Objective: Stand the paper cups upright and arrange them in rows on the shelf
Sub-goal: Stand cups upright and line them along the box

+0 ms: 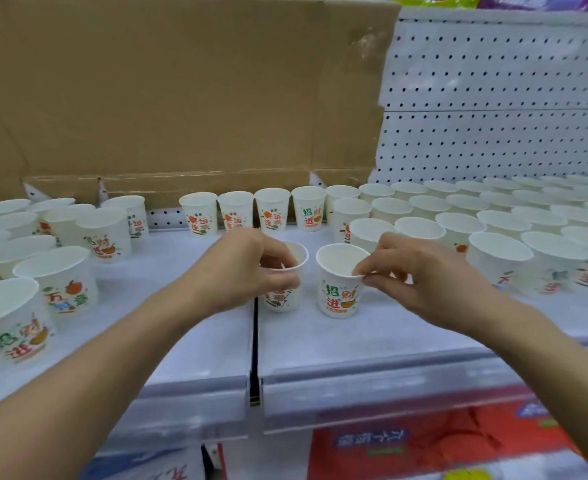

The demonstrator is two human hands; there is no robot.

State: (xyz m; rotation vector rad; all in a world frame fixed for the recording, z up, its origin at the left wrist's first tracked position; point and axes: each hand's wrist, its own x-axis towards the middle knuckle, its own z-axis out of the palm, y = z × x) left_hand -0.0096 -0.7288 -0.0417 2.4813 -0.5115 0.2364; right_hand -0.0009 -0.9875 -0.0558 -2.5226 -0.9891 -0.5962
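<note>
Both hands grip paper cups standing upright near the middle of the white shelf (354, 341). The left hand (247, 268) pinches the near rim of one cup (287, 299): its fingers (273, 261) curl down inside the mouth while the thumb presses on the outer wall. The right hand (420, 271) pinches the right rim of the neighbouring cup (341, 285) between thumb and forefinger, the other fingers loosely bent behind. The two cups stand just beside each other without touching.

The right-hand cup bears green and orange characters, 招财进, above an orange picture. The print on the left-hand cup is mostly hidden by the hand.

Behind them a row of cups (254, 209) lines the back edge before a sheet of cardboard (181, 91). To the right, cups in tidy rows (493, 216) stand before a pegboard (510, 98). To the left, a looser group of cups (43, 251) shows 招财进 and 万.
</note>
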